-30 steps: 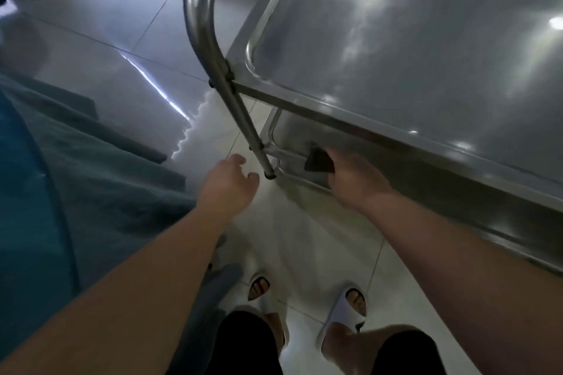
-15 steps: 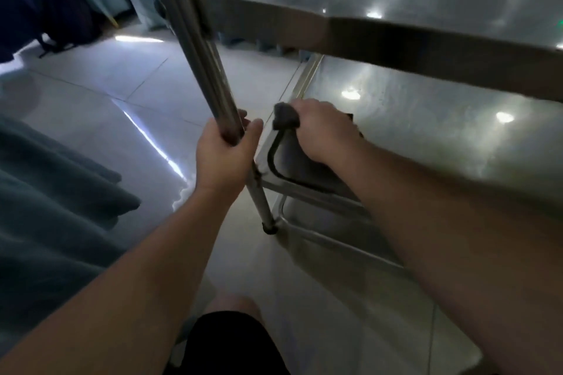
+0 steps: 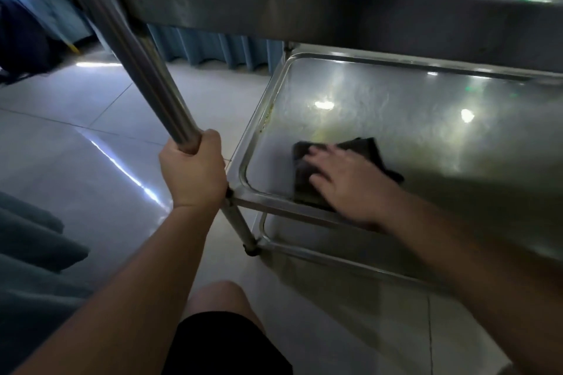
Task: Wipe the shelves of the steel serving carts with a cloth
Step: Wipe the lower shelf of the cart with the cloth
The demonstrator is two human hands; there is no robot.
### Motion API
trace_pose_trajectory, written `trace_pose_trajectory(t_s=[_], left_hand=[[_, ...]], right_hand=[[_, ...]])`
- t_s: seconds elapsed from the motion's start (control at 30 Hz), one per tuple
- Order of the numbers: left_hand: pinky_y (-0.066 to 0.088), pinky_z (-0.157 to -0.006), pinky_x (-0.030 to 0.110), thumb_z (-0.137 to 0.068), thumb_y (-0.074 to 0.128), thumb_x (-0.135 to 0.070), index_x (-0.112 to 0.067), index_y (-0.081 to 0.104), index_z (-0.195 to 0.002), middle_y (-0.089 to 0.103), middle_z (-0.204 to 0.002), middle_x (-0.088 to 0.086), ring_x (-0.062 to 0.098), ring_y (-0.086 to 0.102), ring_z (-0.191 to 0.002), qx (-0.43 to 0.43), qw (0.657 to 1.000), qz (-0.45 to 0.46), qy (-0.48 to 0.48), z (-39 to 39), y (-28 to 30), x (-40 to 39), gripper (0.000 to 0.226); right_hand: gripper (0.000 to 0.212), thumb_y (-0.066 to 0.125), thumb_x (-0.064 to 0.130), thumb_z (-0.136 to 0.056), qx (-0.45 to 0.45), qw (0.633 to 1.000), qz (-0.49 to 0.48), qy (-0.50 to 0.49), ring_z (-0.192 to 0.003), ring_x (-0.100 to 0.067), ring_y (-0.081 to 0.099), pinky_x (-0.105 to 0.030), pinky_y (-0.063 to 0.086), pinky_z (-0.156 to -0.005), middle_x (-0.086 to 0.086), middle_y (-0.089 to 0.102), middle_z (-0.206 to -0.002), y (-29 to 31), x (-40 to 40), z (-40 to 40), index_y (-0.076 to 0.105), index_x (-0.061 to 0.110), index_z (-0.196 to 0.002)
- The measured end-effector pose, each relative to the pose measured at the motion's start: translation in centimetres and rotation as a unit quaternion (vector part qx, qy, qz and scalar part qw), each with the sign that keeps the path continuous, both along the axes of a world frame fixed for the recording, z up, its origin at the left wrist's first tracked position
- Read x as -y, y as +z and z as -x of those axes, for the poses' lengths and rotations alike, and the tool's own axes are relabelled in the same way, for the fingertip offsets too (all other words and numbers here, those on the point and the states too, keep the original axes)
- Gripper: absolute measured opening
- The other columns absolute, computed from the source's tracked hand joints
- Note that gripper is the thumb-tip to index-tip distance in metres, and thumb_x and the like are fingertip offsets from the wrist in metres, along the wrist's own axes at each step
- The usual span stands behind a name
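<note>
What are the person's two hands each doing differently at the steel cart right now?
The left hand is wrapped around the slanted round steel post at the cart's corner, fingers curled tight; the right hand lies flat with straight, spread fingers. The left hand stays outside the shelf; the right hand reaches in over the middle steel shelf, pressing a dark folded cloth onto it. Both are bare and touching the same cart.
</note>
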State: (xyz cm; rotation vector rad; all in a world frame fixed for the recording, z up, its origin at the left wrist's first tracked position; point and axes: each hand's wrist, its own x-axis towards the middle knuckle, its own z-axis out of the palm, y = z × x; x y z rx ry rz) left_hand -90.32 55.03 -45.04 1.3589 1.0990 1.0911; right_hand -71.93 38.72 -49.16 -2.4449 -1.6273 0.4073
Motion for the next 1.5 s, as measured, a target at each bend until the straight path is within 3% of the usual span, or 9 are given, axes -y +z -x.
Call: trace_pose_trajectory(t_s=[0.2, 0.4, 0.5, 0.6, 0.77, 0.9, 1.17, 1.4, 1.5], left_hand=[[0.049, -0.062, 0.040, -0.078, 0.063, -0.033, -0.023, 0.050, -0.073, 0.048, -0.073, 0.013, 0.026, 0.049, -0.065, 0.018, 1.000, -0.016, 0.008, -0.1, -0.1, -0.1, 0.017], [0.052, -0.064, 0.040, -0.078, 0.063, -0.031, -0.024, 0.052, -0.073, 0.050, -0.074, 0.013, 0.025, 0.051, -0.066, 0.018, 0.999, -0.034, 0.018, -0.1, -0.4, -0.4, 0.014], [0.053, -0.064, 0.041, -0.083, 0.064, -0.027, -0.024, 0.054, -0.074, 0.049, -0.075, 0.014, 0.028, 0.052, -0.067, 0.018, 0.999, -0.034, 0.018, -0.2, -0.7, -0.6, 0.013], [0.052, -0.063, 0.040, -0.083, 0.064, -0.025, -0.022, 0.052, -0.074, 0.048, -0.074, 0.015, 0.028, 0.050, -0.067, 0.027, 0.999, -0.035, 0.019, -0.3, -1.0, -0.4, 0.016], [0.046, -0.060, 0.038, -0.083, 0.063, -0.021, -0.021, 0.049, -0.070, 0.040, -0.072, 0.025, 0.029, 0.046, -0.064, 0.041, 0.998, -0.048, 0.029, -0.7, -1.1, -0.4, 0.018], [0.048, -0.058, 0.035, -0.083, 0.063, -0.023, -0.019, 0.050, -0.070, 0.041, -0.073, 0.024, 0.029, 0.047, -0.063, 0.040, 0.998, -0.052, 0.023, -0.7, -1.2, -0.5, 0.018], [0.037, -0.053, 0.033, -0.074, 0.061, -0.026, -0.019, 0.045, -0.065, 0.037, -0.063, 0.011, 0.025, 0.039, -0.057, 0.072, 0.996, -0.055, 0.007, -0.8, -1.2, -0.7, 0.020], [0.042, -0.053, 0.035, -0.083, 0.060, -0.020, 0.003, 0.046, -0.075, 0.036, -0.070, 0.027, 0.028, 0.042, -0.058, 0.062, 0.996, -0.065, 0.009, -0.6, -1.6, -0.4, 0.028], [0.041, -0.051, 0.034, -0.083, 0.061, -0.022, -0.007, 0.048, -0.071, 0.036, -0.067, 0.020, 0.027, 0.042, -0.057, 0.064, 0.995, -0.070, 0.011, -0.8, -1.6, -0.4, 0.023]], right_hand=[[0.058, 0.027, 0.045, -0.106, 0.020, 0.973, 0.001, -0.229, -0.155, -0.033, 0.024, -0.048, 0.021, -0.125, -0.006, 0.026, -0.170, -0.7, -8.3, -7.1, 0.034, 0.022, -0.158], [0.058, 0.035, 0.049, -0.109, -0.021, 0.995, -0.015, 0.095, -0.158, -0.014, 0.015, -0.042, 0.013, -0.127, 0.013, 0.018, -0.171, 0.7, -11.6, 3.1, 0.024, 0.034, -0.164], [0.061, 0.044, 0.053, -0.105, -0.029, 0.988, -0.031, 0.147, -0.156, -0.011, 0.022, -0.037, 0.015, -0.127, 0.013, 0.029, -0.168, 0.4, -7.2, 0.4, 0.030, 0.037, -0.161], [0.059, 0.053, 0.045, -0.104, 0.011, 0.997, -0.075, -0.025, -0.150, -0.024, 0.037, -0.036, 0.024, -0.125, -0.002, 0.041, -0.164, 0.0, -6.2, -7.7, 0.041, 0.026, -0.158], [0.062, 0.029, 0.050, -0.098, 0.031, 0.973, 0.011, -0.227, -0.145, -0.039, 0.037, -0.054, 0.031, -0.119, -0.018, 0.038, -0.160, 0.1, -12.4, -14.8, 0.044, 0.018, -0.149], [0.053, 0.036, 0.048, -0.103, 0.012, 0.996, -0.028, -0.082, -0.146, -0.032, 0.040, -0.048, 0.033, -0.119, -0.008, 0.042, -0.161, 0.6, -17.3, -7.6, 0.046, 0.028, -0.152], [0.054, 0.047, 0.048, -0.107, -0.050, 0.972, -0.007, 0.230, -0.155, -0.002, 0.011, -0.024, 0.003, -0.122, 0.020, 0.019, -0.169, 1.1, -9.3, -0.9, 0.034, 0.042, -0.159], [0.062, 0.028, 0.048, -0.104, 0.004, 0.995, -0.015, -0.102, -0.151, -0.030, 0.030, -0.050, 0.024, -0.124, -0.007, 0.030, -0.168, 0.3, -19.9, -8.5, 0.031, 0.024, -0.161], [0.063, 0.022, 0.042, -0.102, 0.010, 0.985, -0.024, -0.168, -0.149, -0.032, 0.032, -0.052, 0.026, -0.121, -0.010, 0.036, -0.164, -0.3, -21.5, -7.2, 0.032, 0.016, -0.159]])
